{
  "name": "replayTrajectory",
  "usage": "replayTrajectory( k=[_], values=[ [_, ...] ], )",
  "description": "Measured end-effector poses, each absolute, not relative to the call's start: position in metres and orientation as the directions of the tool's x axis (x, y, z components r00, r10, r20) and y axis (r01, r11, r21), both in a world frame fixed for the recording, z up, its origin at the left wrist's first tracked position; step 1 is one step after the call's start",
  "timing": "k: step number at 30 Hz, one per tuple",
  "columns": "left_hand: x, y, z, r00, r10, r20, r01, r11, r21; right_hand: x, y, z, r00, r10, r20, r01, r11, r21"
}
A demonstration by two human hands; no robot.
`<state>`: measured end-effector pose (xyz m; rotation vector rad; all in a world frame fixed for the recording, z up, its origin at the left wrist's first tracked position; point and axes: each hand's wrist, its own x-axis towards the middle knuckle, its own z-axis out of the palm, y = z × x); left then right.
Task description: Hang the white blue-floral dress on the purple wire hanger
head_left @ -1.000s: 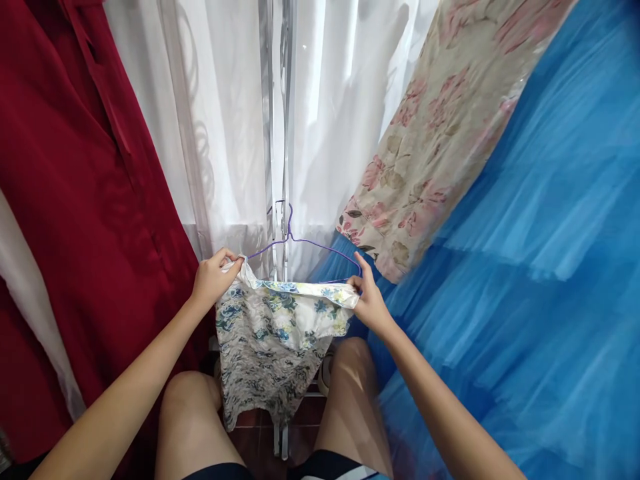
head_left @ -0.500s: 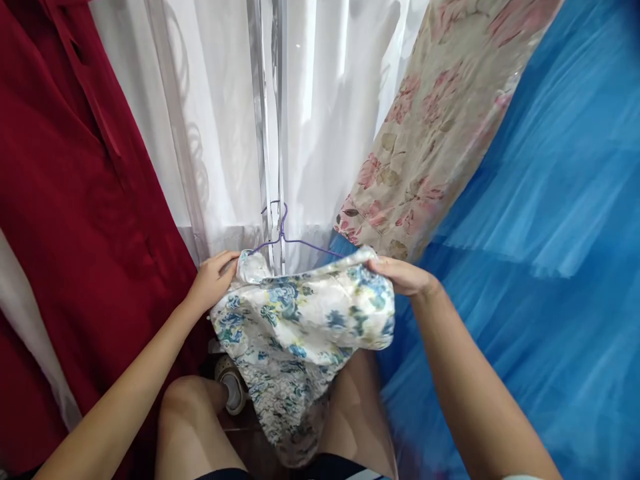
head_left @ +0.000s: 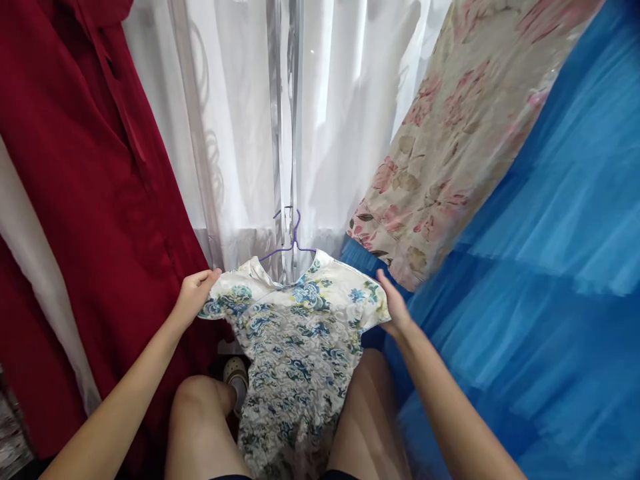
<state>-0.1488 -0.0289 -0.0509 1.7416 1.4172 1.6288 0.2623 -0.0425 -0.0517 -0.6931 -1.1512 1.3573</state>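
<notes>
Floral garment on purple hanger, likely light, soft, best held at shoulders; left hand pinching one sleeve, right hand at the other, grip unclear.

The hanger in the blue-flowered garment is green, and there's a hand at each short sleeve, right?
Not quite: the head view shows the hanger in the blue-flowered garment is purple, with a hand at each short sleeve.

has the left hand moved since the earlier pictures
Yes. The left hand, now holding the sleeve, has moved to the left, farther from the metal pole than in both earlier pictures.
</notes>
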Motion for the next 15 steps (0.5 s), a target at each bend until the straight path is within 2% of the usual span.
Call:
replayTrajectory(
  k=[2, 4, 6, 8, 10, 11, 13, 15],
  values=[
    [-0.150, -0.040, -0.052, -0.261, 0.856, 0.447, 0.194, -0.407, 0.893, 0.275, -0.053, -0.043, -0.186, 0.966, 0.178, -0.343, 0.106, -0.934],
    [-0.145, -0.048, -0.040, -0.327, 0.861, 0.389, 0.012, -0.408, 0.913, 0.284, -0.066, -0.031, -0.230, 0.964, 0.134, -0.267, 0.069, -0.961],
    [-0.141, -0.052, -0.018, -0.363, 0.864, 0.348, -0.075, -0.399, 0.914, 0.283, -0.077, -0.017, -0.198, 0.971, 0.133, -0.266, 0.078, -0.961],
    [-0.139, -0.052, 0.009, -0.349, 0.865, 0.360, -0.056, -0.403, 0.914, 0.276, -0.085, -0.007, -0.072, 0.986, 0.149, -0.358, 0.114, -0.927],
    [-0.137, -0.052, 0.033, -0.314, 0.819, 0.480, 0.085, -0.479, 0.874, 0.266, -0.095, -0.003, 0.079, 0.985, 0.155, -0.440, 0.174, -0.881],
    [-0.134, -0.053, 0.041, -0.284, 0.762, 0.582, 0.217, -0.540, 0.813, 0.262, -0.103, -0.005, 0.157, 0.974, 0.166, -0.455, 0.220, -0.863],
    [-0.125, -0.058, 0.045, -0.145, 0.602, 0.785, 0.544, -0.615, 0.572, 0.254, -0.126, -0.016, 0.309, 0.925, 0.219, -0.417, 0.339, -0.843],
    [-0.109, -0.063, 0.032, 0.080, 0.485, 0.871, 0.761, -0.593, 0.261, 0.244, -0.158, -0.036, 0.380, 0.871, 0.312, -0.303, 0.436, -0.847]
  ],
)
